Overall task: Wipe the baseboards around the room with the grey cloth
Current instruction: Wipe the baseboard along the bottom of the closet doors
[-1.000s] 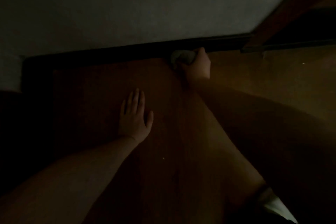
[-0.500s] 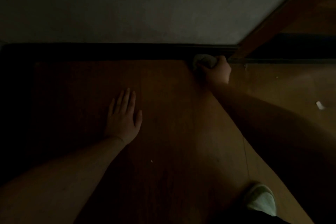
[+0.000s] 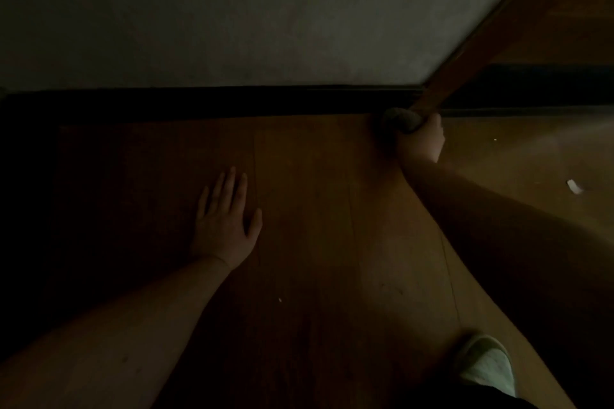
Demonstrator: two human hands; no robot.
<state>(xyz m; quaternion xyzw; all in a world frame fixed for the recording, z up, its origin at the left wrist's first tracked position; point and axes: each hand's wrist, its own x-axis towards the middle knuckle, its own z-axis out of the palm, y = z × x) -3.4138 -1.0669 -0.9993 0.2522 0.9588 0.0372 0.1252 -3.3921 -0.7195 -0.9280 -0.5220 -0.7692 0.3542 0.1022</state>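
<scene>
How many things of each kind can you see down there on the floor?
Hands: 2, the left hand and the right hand
Grey cloth: 1
Pale shoe: 1
White scrap: 1
Total: 5

A dim wooden floor (image 3: 332,242) meets a pale wall (image 3: 232,10). A brown door frame (image 3: 481,43) slants rightward. A white scrap (image 3: 574,186) lies near a light slipper (image 3: 486,365).

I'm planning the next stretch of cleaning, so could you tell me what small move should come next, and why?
Probably lift the grey cloth over the wooden door frame: the right hand grips it at the end of the dark baseboard, where the frame blocks further sliding.
</scene>
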